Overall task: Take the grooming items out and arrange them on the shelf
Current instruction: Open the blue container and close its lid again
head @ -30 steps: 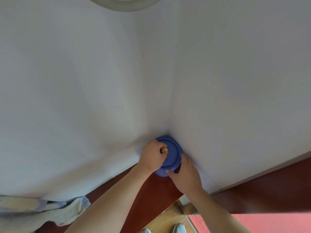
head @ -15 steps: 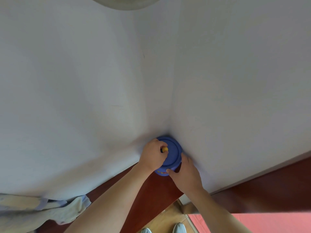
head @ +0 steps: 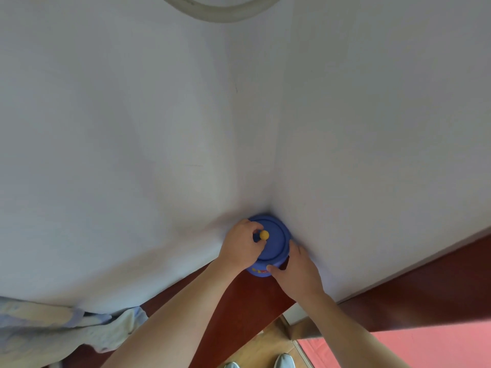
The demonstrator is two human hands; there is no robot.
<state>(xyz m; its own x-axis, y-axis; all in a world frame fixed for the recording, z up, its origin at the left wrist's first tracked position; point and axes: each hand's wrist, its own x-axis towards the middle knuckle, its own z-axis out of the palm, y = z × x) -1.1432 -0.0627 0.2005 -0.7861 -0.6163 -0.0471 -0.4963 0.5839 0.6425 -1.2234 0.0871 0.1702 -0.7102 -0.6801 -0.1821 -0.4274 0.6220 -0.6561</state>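
Left hand [head: 243, 244] had shifted a little since a second ago: the yellow knob [head: 264, 235], half hidden under its fingers before, now showed almost whole. Right hand [head: 297, 272] and the blue container [head: 276, 245] sat much where they had been.

Head view, the only one we had:
- We saw the blue container, round and with its lid [head: 277, 235] on, standing on the red-brown shelf [head: 252, 309], pushed right into the corner where two white walls [head: 132, 128] met. It touched or nearly touched both walls; we could not tell which.
- The yellow knob stuck up from the middle of the lid. The left hand's fingers were curled and clamped on the knob from its left side, thumb and forefinger closing at its base.
- The right hand held the container's side from the right: thumb pressed on the front wall near a coloured print, the other fingers wrapped round the far right edge against the wall.
- A crumpled pale cloth [head: 79, 330] lay on the shelf at lower left, well apart from the container.
- Below the shelf edge we saw wood floor [head: 260, 346], a pink mat [head: 425, 346] and the toes of two light shoes [head: 284, 361].
- A pale curved ring [head: 220, 14] was cut off by the top edge.
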